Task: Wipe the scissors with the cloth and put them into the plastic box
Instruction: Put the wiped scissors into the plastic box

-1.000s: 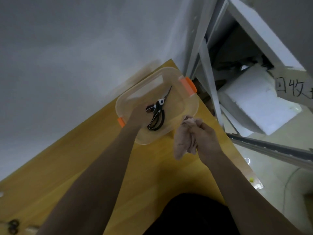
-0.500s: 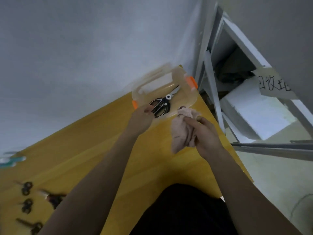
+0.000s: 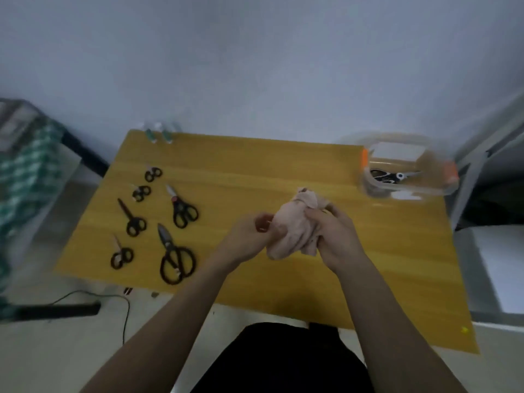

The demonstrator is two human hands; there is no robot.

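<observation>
A crumpled pale pink cloth (image 3: 295, 225) hangs over the middle of the yellow table (image 3: 255, 171). My right hand (image 3: 336, 231) grips its right side. My left hand (image 3: 249, 234) curls against its left edge and seems to hold a fold. A clear plastic box (image 3: 408, 191) with orange latches stands at the table's far right corner, with one black-handled pair of scissors (image 3: 388, 176) lying inside. Several black-handled scissors lie on the table's left part, among them a large pair (image 3: 174, 256) nearest the front and a medium pair (image 3: 183, 209) behind it.
Two small green-capped items (image 3: 158, 134) stand at the table's far left edge by the white wall. A green-patterned object (image 3: 25, 165) sits off the table to the left. A black cable and bar (image 3: 71, 307) lie on the floor. White shelving (image 3: 487, 171) stands right.
My left hand has left the box, where the scissors stay, and come back to the cloth. The view has swung left, bringing the row of scissors on the table into sight.
</observation>
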